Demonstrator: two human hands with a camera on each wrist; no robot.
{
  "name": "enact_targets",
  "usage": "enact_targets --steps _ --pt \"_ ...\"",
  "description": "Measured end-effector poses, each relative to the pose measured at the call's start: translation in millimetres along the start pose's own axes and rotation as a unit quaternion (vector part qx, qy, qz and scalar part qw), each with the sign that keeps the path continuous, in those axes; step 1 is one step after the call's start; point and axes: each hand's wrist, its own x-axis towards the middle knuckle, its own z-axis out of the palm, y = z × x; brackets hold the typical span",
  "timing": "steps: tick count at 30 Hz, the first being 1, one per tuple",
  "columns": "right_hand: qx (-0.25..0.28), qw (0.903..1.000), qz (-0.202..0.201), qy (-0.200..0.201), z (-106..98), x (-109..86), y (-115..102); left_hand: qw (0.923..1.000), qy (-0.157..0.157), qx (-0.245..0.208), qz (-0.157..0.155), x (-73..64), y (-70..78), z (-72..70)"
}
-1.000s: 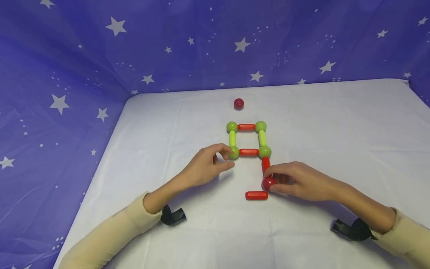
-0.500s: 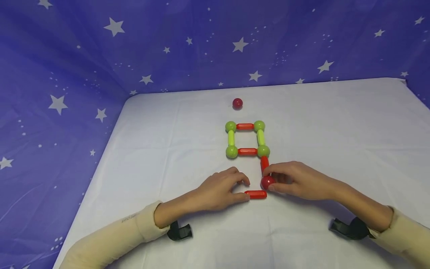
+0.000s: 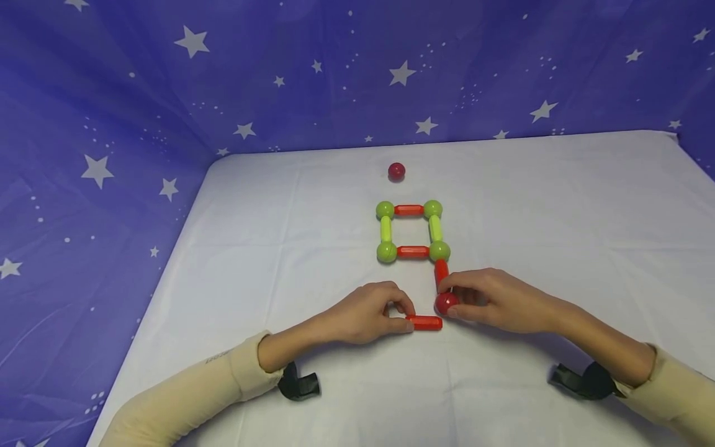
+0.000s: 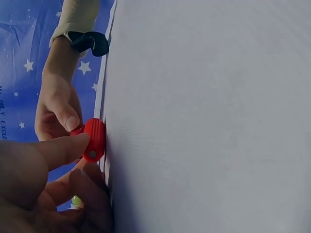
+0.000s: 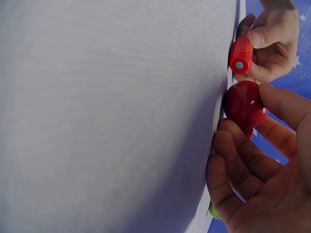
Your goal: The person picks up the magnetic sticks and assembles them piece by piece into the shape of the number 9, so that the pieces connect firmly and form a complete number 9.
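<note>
My left hand (image 3: 371,313) pinches the left end of a loose red rod (image 3: 427,323) between thumb and fingers, low on the table. A metal dot shows in that rod's end (image 5: 239,65) in the right wrist view. With thumb and fingers my right hand (image 3: 494,301) holds a red ball (image 3: 445,303), just above and right of the rod. From this ball another red rod (image 3: 441,273) runs up to a green ball (image 3: 439,251), the lower right corner of a square. Red rods (image 3: 413,251) and light green rods (image 3: 386,230) join the square's green corner balls.
A single red ball (image 3: 396,171) lies behind the square. White cloth (image 3: 558,217) covers the table, and a blue curtain with stars (image 3: 335,74) hangs behind and at the left. Each wrist carries a black camera mount (image 3: 298,383).
My left hand has left the square's lower left green ball, come down towards me and taken the loose red rod by its left end. The right hand stays at the red ball.
</note>
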Motion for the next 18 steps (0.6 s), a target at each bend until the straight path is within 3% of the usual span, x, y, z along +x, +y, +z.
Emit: enact_targets --steps 18 --pt "-0.008 0.9997 -0.017 0.018 -0.8 -4.1 0.4 0.9980 -0.006 -0.057 -0.026 -1.5 -3.8 -3.4"
